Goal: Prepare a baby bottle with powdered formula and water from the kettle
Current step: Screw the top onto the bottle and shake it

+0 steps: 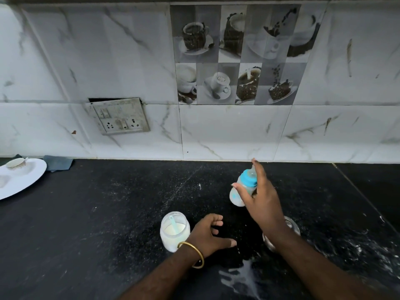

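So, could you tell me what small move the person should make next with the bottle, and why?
Probably stand the baby bottle upright on the countertop. The right hand holds it tilted above the counter with its blue collar and teat fitted and milky liquid inside, and white liquid is already spilled near the front edge. The left hand rests open beside the formula jar.

Honestly, nothing here can be read. The clear baby bottle with the turquoise collar [242, 187] has some pale blue marks low on its side, but they're too blurred to make out as letters or numbers. The clear glass jar of white powder [175, 231] shows no label. The grey picture tile of coffee cups [238, 55] on the wall is only pictures, and the grey switch-and-socket plate [120, 116] carries no legible markings.
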`<state>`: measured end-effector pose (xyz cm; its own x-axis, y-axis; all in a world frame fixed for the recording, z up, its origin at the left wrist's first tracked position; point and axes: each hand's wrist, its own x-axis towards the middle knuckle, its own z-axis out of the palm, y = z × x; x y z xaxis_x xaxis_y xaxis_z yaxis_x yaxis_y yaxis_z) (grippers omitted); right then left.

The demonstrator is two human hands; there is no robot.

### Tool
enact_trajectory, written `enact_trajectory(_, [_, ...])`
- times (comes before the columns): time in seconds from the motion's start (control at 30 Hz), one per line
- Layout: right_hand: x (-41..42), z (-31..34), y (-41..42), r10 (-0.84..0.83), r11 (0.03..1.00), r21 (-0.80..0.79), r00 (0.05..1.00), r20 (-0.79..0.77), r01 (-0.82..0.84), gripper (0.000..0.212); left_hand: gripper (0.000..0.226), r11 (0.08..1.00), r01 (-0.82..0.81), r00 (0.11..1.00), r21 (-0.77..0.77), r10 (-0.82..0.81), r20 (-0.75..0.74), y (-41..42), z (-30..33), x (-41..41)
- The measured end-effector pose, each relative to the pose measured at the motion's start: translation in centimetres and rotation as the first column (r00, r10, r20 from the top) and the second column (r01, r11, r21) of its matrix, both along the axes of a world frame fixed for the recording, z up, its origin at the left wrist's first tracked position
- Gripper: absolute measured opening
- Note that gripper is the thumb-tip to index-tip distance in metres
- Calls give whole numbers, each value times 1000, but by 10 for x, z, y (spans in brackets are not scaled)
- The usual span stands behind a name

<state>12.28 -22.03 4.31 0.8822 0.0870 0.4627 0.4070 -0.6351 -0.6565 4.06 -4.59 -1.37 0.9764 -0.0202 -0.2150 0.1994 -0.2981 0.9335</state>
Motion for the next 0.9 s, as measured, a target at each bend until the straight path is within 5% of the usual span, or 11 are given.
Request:
enact_trajectory(0.13, [-18, -11, 1, 122, 933, -308, 968, -221, -188, 84, 47, 1000, -5, 1000, 22, 5, 18, -1, -1, -1])
enact_trajectory(0.17, [-17, -11, -1, 109, 941, -290, 970, -217, -171, 84, 39, 1000, -12, 1000, 19, 12, 23, -2, -2, -2])
enact_trajectory(0.23, [-8, -5, 1, 19, 1000, 10, 996, -88, -18, 84, 24, 999, -45, 999, 4, 45, 23, -2, -2, -3])
enact_trajectory(0.3, [-4, 1, 6, -38, 997, 72, 999, 4, 37, 84, 13, 997, -73, 997, 9, 73, 27, -2, -1, -7])
enact_trajectory(0.43, [-17, -13, 1, 154, 937, -272, 958, -241, -218, 82, 18, 994, -106, 992, -19, 107, 62, 0, -2, -23])
enact_trajectory(0.53, [-9, -12, -3, -1, 998, 63, 998, -68, 5, 83, 21, 985, -144, 985, -94, 152, 81, 6, -5, -28])
enact_trajectory(0.6, [-9, -12, -1, -10, 999, 46, 999, -48, 13, 83, 20, 983, -158, 985, -88, 164, 57, 9, -6, -29])
enact_trajectory(0.7, [-20, -21, -3, 147, 943, -257, 958, -246, -210, 82, 24, 989, -135, 990, -53, 137, 35, 7, -5, -29])
enact_trajectory(0.73, [-16, -24, -6, 125, 955, -234, 963, -237, -181, 81, 25, 990, -133, 991, -54, 134, 28, 5, -4, -28])
enact_trajectory(0.8, [-11, -20, -2, 6, 999, 51, 995, -95, -1, 81, 27, 988, -139, 990, -67, 141, 14, 2, -3, -24])
enact_trajectory(0.9, [-14, -21, 7, 68, 996, -42, 982, -179, -77, 84, 29, 990, -134, 991, -51, 135, 0, -1, -1, -23])
